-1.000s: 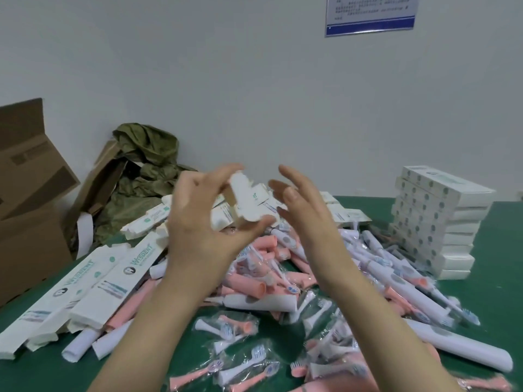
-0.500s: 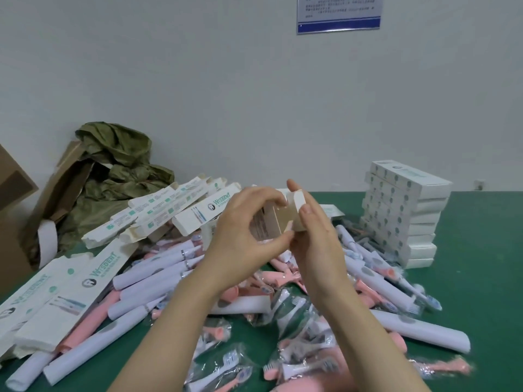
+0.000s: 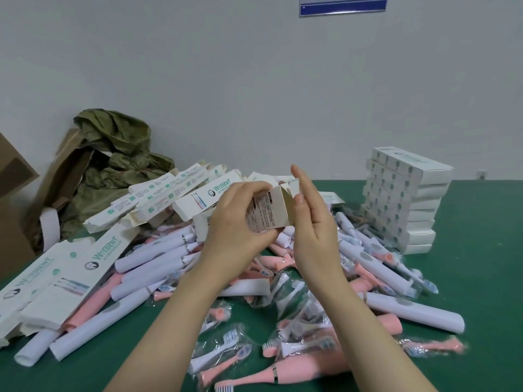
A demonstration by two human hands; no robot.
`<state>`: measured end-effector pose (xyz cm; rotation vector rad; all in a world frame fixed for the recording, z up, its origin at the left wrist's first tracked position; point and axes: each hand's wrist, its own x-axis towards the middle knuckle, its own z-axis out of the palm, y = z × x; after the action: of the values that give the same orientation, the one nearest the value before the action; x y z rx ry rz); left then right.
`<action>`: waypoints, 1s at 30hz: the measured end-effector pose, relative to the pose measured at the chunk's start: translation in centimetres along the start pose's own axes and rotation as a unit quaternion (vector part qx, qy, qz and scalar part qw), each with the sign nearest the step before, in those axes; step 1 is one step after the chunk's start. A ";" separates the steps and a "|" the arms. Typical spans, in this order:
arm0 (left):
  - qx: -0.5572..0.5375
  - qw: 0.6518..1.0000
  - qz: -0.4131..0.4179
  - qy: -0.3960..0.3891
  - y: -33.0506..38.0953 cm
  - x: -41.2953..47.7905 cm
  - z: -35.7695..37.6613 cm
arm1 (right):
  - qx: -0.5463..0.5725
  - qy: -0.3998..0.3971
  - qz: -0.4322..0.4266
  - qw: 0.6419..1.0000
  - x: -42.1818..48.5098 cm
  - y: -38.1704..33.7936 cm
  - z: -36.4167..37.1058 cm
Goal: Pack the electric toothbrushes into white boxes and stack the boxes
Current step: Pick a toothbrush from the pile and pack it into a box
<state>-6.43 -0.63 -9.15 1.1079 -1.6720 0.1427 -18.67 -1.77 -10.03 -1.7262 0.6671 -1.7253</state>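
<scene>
Box-forming step: left hand (image 3: 235, 222) grips a white box (image 3: 267, 213) above the toothbrush pile (image 3: 158, 264), while right hand (image 3: 314, 230) lies flat, fingers straight, against its open end. Next move probably calls for squaring or closing that end. Finished stack (image 3: 407, 199) stands far right on the worktop (image 3: 486, 292).

The green surface (image 3: 481, 278) carries a heap of white and pink toothbrush handles (image 3: 152, 267) mid-scene, flattened boxes (image 3: 56, 278) at left, bagged brush heads (image 3: 226, 349) near, and a stack of white boxes (image 3: 404, 199) far right.
</scene>
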 end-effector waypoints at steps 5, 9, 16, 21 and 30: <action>-0.002 1.000 0.012 0.017 0.3 -0.2 0.1 | -0.035 -0.011 -0.022 0.999 -0.1 0.3 -0.7; -0.011 0.999 0.017 0.039 0.8 -0.5 0.2 | -0.095 0.018 -0.071 0.993 -0.4 0.3 0.0; -0.007 0.998 0.015 0.053 1.4 -0.7 0.6 | -0.153 0.019 -0.107 0.982 -0.8 1.2 0.2; -0.016 0.997 0.014 0.072 1.8 -0.7 0.8 | -0.245 -0.009 -0.143 0.959 -0.7 0.8 0.4; -0.105 0.977 0.029 0.186 1.0 -1.3 -1.7 | 0.015 0.115 0.077 0.990 0.0 0.7 -0.7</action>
<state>-5.99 1.63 -9.06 0.8175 -1.3484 0.1936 -19.33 -2.29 -10.61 -1.4288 0.8477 -1.8308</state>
